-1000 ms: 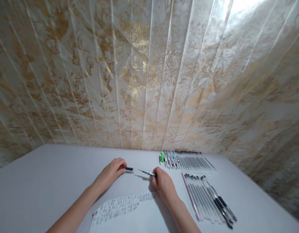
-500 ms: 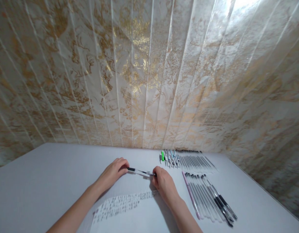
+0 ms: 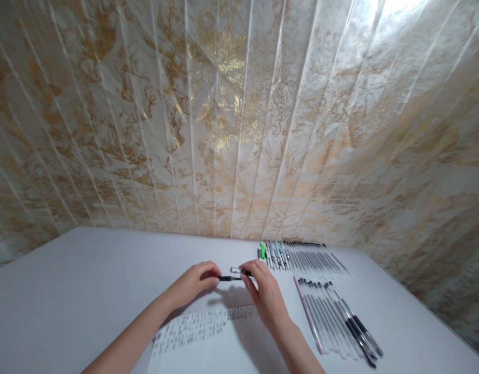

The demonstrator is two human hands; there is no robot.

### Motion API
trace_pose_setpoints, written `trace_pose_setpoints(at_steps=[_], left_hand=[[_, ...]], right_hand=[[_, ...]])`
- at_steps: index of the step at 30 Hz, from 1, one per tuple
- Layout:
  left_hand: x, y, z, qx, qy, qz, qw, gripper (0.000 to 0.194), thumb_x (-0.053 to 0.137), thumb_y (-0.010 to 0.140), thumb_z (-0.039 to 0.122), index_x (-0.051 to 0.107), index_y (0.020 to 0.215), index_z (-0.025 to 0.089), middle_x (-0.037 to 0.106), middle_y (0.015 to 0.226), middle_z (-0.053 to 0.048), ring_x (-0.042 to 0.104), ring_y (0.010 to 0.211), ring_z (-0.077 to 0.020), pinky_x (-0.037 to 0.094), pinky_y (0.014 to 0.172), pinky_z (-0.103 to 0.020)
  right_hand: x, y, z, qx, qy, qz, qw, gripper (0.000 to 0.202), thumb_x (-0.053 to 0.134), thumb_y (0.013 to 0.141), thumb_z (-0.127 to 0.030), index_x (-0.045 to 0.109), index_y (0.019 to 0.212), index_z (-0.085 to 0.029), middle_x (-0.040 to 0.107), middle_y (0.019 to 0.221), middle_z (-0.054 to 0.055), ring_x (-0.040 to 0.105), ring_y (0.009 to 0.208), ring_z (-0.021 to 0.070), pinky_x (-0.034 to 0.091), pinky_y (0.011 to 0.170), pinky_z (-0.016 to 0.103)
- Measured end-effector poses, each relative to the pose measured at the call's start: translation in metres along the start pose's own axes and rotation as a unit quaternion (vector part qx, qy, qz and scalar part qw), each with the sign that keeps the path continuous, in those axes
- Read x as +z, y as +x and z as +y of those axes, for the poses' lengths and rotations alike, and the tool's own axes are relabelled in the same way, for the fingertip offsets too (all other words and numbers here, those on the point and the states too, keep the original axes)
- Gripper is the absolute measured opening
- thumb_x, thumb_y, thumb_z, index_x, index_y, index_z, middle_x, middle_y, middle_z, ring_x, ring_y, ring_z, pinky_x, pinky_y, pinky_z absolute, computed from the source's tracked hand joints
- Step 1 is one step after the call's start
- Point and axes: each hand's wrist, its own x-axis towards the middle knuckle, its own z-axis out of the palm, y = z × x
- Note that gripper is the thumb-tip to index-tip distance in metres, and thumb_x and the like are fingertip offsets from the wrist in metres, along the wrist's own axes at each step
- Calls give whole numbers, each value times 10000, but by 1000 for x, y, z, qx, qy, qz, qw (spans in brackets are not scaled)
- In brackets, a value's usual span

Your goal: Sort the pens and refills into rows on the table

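Note:
My left hand (image 3: 197, 285) pinches one end of a pen (image 3: 225, 279), close to its black grip, and the pen points to the right. My right hand (image 3: 267, 292) has its fingers closed round a pale, clear-and-black piece that looks like a pen cap (image 3: 235, 270), and its thumb is near the pen's other end. The fingers hide part of both, so I cannot tell whether the right hand touches the pen. Both hands are just above the table, beyond a sheet of handwritten paper (image 3: 200, 337).
To the right lie a row of pen refills (image 3: 325, 317), a pink stick (image 3: 308, 317) and several black-grip pens (image 3: 356, 324). Farther back are a green highlighter (image 3: 262, 251), several pens (image 3: 277, 255) and more refills (image 3: 317, 261). A gold-patterned curtain (image 3: 223, 130) hangs behind the white table (image 3: 87, 280).
My hands have come closer together. The right hand has lifted slightly, and the cap-like piece now shows above the pen instead of in line with it.

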Motion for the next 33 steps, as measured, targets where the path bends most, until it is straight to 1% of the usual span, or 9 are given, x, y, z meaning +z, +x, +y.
trace_pose_setpoints(at_steps=[2, 4, 8, 11, 16, 21, 25, 28, 33], left_hand=[[-2, 2, -5, -13, -31, 6, 999, 154, 580, 811, 318, 639, 843, 180, 621, 778, 4, 544, 745, -171, 388, 698, -261], [-5, 3, -9, -20, -41, 18, 999, 192, 571, 814, 357, 620, 843, 173, 598, 736, 13, 519, 695, -159, 372, 654, -253], [-11, 4, -13, -27, -52, 35, 998, 214, 580, 793, 383, 603, 828, 172, 575, 727, 19, 495, 689, -154, 356, 649, -252], [-12, 3, -12, -27, -50, 40, 998, 211, 584, 784, 381, 600, 820, 174, 575, 742, 17, 499, 718, -161, 361, 676, -258], [-11, 3, -12, -25, -39, 39, 998, 202, 583, 785, 378, 600, 817, 179, 582, 757, 14, 507, 743, -170, 369, 696, -261], [-13, 2, -11, -23, -27, 41, 999, 197, 581, 792, 380, 600, 814, 186, 589, 762, 15, 519, 761, -177, 373, 710, -261], [-13, 0, -7, -22, -22, 37, 999, 190, 589, 793, 373, 608, 805, 185, 598, 757, 16, 527, 756, -177, 376, 706, -261], [-9, -1, -2, -21, -23, 35, 999, 179, 590, 794, 360, 615, 801, 183, 590, 728, 22, 519, 719, -168, 372, 673, -254], [-1, -1, 8, -12, -31, 41, 999, 110, 585, 793, 289, 616, 807, 184, 592, 735, 23, 520, 710, -156, 381, 674, -254]], right_hand=[[-10, 3, 3, 13, 14, 39, 999, 195, 481, 938, -174, 597, 1089, -218, 648, 970, 61, 584, 910, 197, 463, 807, 302], [-19, 4, 11, 23, 5, 55, 998, 236, 469, 946, -184, 602, 1135, -229, 648, 977, 62, 581, 919, 205, 458, 818, 315], [-28, 3, 32, 30, -35, 39, 998, 257, 469, 930, -166, 641, 1110, -228, 647, 940, 65, 573, 881, 220, 456, 803, 345], [-29, 0, 39, 32, -57, 10, 998, 256, 482, 908, -141, 655, 1075, -228, 656, 918, 61, 569, 862, 227, 461, 785, 354], [-29, -1, 34, 49, -59, -16, 997, 257, 478, 888, -101, 637, 1053, -218, 666, 954, 71, 572, 906, 238, 480, 798, 368], [-32, 0, 29, 80, -53, -19, 995, 232, 498, 861, -77, 631, 992, -214, 624, 897, 65, 605, 832, 209, 506, 757, 335], [-31, 1, 27, 30, -62, -24, 997, 222, 499, 863, -64, 627, 954, -221, 658, 884, 54, 597, 854, 218, 496, 760, 343], [-25, 2, 21, -5, -78, -36, 996, 220, 513, 859, -57, 633, 946, -220, 658, 889, 55, 586, 849, 221, 486, 750, 347], [-17, 0, 9, 2, -59, -58, 997, 252, 539, 844, -34, 596, 1020, -204, 624, 935, 60, 575, 870, 211, 481, 770, 335]])
